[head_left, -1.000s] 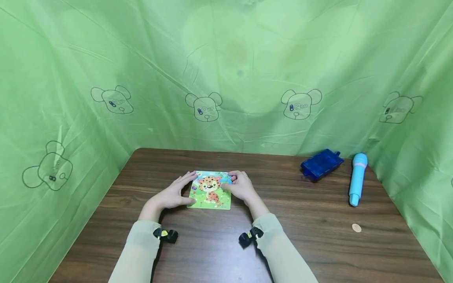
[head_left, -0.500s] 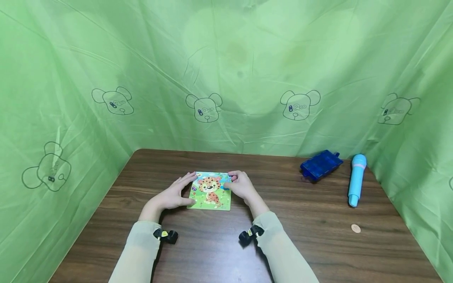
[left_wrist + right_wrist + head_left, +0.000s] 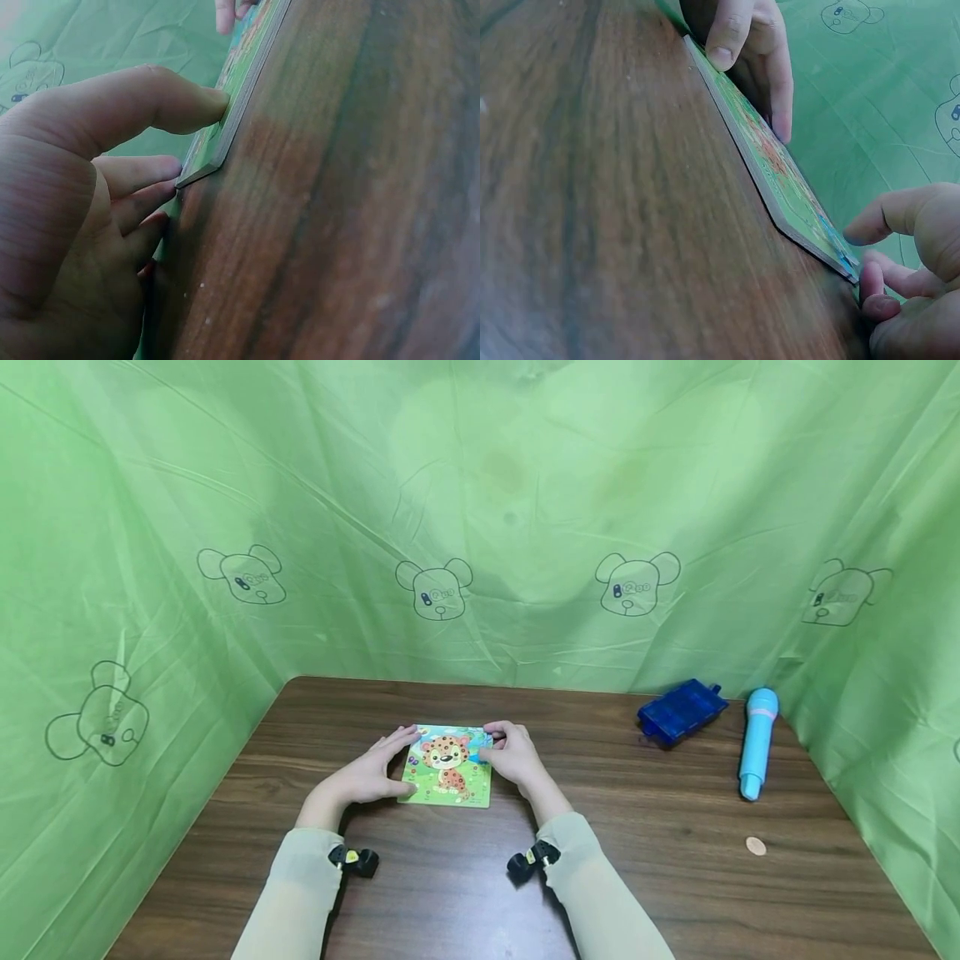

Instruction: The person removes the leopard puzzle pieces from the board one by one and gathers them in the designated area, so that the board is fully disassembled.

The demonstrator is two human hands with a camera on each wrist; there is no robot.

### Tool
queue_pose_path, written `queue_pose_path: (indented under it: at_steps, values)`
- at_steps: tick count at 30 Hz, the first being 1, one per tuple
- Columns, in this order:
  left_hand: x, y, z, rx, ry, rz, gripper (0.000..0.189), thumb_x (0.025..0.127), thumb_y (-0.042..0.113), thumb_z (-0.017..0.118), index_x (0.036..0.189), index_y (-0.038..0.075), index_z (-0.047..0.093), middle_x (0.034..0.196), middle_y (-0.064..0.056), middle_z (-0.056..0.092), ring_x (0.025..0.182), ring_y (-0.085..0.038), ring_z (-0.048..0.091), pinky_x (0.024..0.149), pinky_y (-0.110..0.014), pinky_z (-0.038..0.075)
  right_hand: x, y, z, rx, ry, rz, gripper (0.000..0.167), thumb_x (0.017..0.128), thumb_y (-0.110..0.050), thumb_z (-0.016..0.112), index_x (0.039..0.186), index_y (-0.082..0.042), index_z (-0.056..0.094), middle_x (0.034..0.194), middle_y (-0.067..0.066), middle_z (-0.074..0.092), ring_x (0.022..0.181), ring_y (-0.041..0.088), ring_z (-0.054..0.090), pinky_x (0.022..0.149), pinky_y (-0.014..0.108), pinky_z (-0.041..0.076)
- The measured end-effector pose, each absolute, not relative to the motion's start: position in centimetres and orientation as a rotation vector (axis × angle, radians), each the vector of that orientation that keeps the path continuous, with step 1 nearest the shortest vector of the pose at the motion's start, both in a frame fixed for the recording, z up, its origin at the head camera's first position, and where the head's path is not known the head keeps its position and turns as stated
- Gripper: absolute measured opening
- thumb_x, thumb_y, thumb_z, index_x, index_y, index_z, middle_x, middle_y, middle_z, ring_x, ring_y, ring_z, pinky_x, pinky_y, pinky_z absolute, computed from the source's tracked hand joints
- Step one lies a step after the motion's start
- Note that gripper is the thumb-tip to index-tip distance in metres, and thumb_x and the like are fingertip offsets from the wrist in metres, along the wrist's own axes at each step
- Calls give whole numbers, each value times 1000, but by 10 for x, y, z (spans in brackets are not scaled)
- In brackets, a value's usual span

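A thin square jigsaw board [image 3: 442, 789] with a spotted leopard cub on a green and blue background lies flat on the table. My left hand [image 3: 363, 775] is spread around its left side, with the thumb resting on the near left corner and the fingers along the far left edge, as the left wrist view shows. My right hand [image 3: 517, 758] is at the board's far right corner. In the right wrist view its thumb [image 3: 874, 217] is bent above a blue patch [image 3: 836, 240] of the board, with the other fingers curled beside the edge.
At the back right of the brown wooden table [image 3: 600, 793] lie a dark blue translucent case [image 3: 681, 712] and a light blue microphone-shaped toy [image 3: 757, 743]. A small pale oval disc [image 3: 755, 846] lies nearer. Green curtains [image 3: 517, 510] with mouse outlines surround the back and sides.
My right thumb has drawn back slightly to the right, showing more of the blue patch near the board's right edge. The left hand and the board hold their place.
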State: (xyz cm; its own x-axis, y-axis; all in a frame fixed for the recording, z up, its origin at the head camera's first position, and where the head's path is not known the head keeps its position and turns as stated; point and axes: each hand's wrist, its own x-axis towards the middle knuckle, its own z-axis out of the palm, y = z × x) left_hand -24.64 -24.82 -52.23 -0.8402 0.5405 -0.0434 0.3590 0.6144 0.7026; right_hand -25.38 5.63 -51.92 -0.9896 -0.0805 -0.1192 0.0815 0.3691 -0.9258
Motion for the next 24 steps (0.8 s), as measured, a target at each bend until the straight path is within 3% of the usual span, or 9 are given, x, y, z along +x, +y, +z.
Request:
queue_pose_path:
  at_steps: [5, 13, 19, 24]
  values:
    - [-245, -244, -517, 710, 2624, 983, 98, 89, 27, 86, 171, 6, 36, 181, -18, 21, 167, -43, 14, 132, -66, 9, -256, 57, -523, -23, 2532, -1655, 50, 88, -5, 80, 137, -1, 69, 124, 12, 55, 99, 19, 54, 85, 32, 48]
    - [-244, -234, -513, 742, 2680, 951, 90, 90, 29, 86, 166, 7, 45, 177, -17, 32, 164, -41, 28, 127, -65, 32, -257, 57, -528, -70, 2549, -1636, 53, 86, -5, 86, 137, -2, 71, 120, 10, 55, 98, 19, 55, 85, 33, 48]
    - [-246, -225, -514, 787, 2680, 933, 84, 91, 30, 85, 165, 11, 49, 168, -13, 48, 157, -38, 42, 125, -61, 37, -257, 58, -530, -89, 2554, -1622, 51, 88, -6, 87, 137, -5, 71, 120, 8, 55, 98, 19, 55, 87, 35, 48]
    - [-246, -222, -515, 789, 2624, 921, 86, 94, 28, 82, 169, 12, 44, 175, -13, 38, 162, -39, 33, 127, -62, 32, -257, 59, -530, -108, 2558, -1616, 51, 90, -6, 87, 138, -5, 71, 121, 9, 55, 99, 19, 56, 87, 35, 49]
